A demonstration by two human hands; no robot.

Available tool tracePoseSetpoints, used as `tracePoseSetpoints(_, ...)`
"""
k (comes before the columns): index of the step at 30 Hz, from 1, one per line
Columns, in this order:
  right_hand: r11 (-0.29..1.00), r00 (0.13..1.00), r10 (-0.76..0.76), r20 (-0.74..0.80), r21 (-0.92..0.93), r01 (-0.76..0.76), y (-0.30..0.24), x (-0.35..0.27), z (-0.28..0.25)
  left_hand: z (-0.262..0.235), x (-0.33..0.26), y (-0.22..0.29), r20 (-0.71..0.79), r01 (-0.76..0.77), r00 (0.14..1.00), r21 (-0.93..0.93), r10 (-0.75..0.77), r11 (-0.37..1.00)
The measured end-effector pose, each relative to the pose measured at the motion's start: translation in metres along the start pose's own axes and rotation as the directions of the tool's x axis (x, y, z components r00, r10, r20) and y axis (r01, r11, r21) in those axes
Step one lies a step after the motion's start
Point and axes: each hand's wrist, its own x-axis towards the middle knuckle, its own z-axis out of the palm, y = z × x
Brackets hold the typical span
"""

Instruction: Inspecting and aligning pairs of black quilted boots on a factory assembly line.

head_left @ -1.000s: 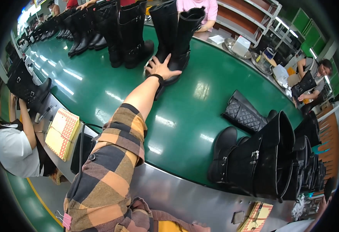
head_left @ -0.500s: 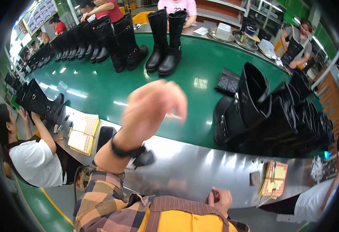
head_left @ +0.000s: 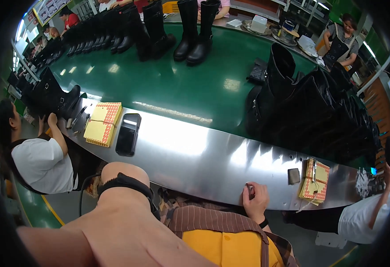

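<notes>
Head view: hands resting low by the steel tabletop (head_left: pixel 204 151).
Right hand (head_left: pixel 256 201) curling against its edge, holding nothing visible; left hand's grip out of frame, cannot tell.

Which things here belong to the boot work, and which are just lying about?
Likely job: pair of tall black boots, green belt, crowded boots on the right, yellow sticker sheets.
Lying about: black phone, quilted pouch, small dark square.

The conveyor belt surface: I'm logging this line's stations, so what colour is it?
Glossy dark green conveyor belt, edged by a bare metal rail; the head view shows it.
</notes>
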Motion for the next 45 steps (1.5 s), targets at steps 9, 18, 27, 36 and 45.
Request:
tracePoseSetpoints(9, 0.998, 0.998, -0.061, -0.021, -0.021, 0.061, 0.001, 0.0, -0.004, 0.026, 0.005, 0.006, -0.038, 0.039, 0.998, -0.048, -0.041, 0.998)
tracePoseSetpoints(18, 0.999, 0.998, -0.049, -0.047, -0.003, 0.049, 0.001, 0.0, -0.003, 0.044, 0.015, -0.003, -0.104, 0.123, 0.986, -0.091, -0.132, 0.988)
tracePoseSetpoints(27, 0.999, 0.999, -0.045, -0.021, -0.031, 0.044, 0.006, -0.003, -0.006, -0.117, -0.001, -0.149, -0.465, 0.498, 0.812, 0.867, -0.353, 0.004)
tracePoseSetpoints(36, 0.997, 0.998, -0.053, 0.013, -0.055, 0.054, 0.012, -0.003, -0.002, -0.186, 0.04, -0.318, -0.62, 0.676, 0.737, 0.681, 0.269, -0.28)
tracePoseSetpoints(45, 0.97, 0.992, -0.026, -0.125, 0.238, 0.055, -0.002, 0.026, -0.032, -0.181, 0.047, -0.216, -0.418, 0.547, 0.789, 0.812, 0.45, -0.205)
